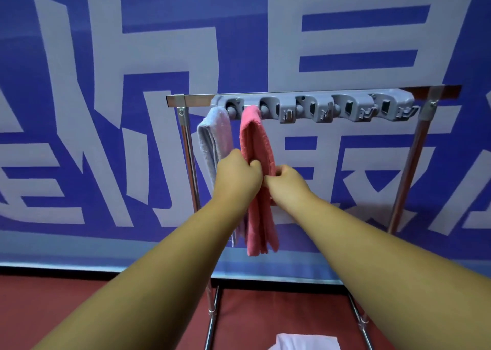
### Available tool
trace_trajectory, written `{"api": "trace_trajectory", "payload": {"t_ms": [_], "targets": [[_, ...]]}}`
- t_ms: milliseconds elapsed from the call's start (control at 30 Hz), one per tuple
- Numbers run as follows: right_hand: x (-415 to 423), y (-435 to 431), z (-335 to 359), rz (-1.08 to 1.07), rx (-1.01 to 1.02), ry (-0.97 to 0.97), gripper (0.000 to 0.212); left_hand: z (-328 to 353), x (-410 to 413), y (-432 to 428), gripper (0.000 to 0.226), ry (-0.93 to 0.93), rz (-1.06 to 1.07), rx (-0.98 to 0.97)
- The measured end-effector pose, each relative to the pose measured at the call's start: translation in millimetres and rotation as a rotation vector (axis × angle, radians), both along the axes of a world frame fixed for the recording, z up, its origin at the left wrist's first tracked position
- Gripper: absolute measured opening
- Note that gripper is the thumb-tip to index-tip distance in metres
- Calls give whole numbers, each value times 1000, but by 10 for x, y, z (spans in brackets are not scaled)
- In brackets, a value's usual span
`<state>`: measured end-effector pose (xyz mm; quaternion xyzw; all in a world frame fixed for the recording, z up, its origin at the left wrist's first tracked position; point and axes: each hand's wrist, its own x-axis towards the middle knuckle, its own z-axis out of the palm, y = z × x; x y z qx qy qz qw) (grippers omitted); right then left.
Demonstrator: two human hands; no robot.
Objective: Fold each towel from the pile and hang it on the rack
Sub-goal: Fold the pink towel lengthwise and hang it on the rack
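A blue banner (79, 30) printed with large pale characters fills the far wall, and a strip of red floor (39, 309) is seen below it. One metal rack (406, 169) is set in front of the banner; two upright posts and one top bar can be counted, with lower bars near the floor. One grey plastic holder strip (318, 107) is fixed along the top bar, and five clamps are counted on it.

Three towels are in view. Two are hung at the left end of the strip: one pale grey towel (212, 134) at the leftmost clamp, and one pink towel (255, 137) just to its right, at the second clamp. Both are folded into long narrow shapes and hang straight down, side by side. The three clamps to the right are left unfilled. One white towel (305, 341) is seen at the near edge, cut off by the frame; what it lies on cannot be told.

Two bare forearms are stretched from the near edge toward the rack. The pink towel is held about halfway down by both hands. The left hand (236, 177) is closed on its left edge, with the fingers curled behind the cloth and the thumb laid on the front. The right hand (287, 182) is closed on its right edge, the fingers bent in a pinch. The grey towel is partly hidden behind the left hand.
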<state>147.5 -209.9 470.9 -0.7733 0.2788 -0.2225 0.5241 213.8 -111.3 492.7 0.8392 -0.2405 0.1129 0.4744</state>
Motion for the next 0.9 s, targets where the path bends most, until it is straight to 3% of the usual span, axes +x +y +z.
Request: {"api": "trace_trajectory", "payload": {"t_ms": [300,533,767,900], "targets": [[-29,-44,-538,45,-65,132,24,-710,52,125,23,262,-127,187],[-228,54,-684,127,-87,214,30,-877,-200,333,35,388,-445,211],[-395,-33,-809,88,-150,287,31,-900,-322,450,31,420,-207,229],[-594,24,-610,83,-152,289,41,-777,-420,594,43,421,-189,243]]}}
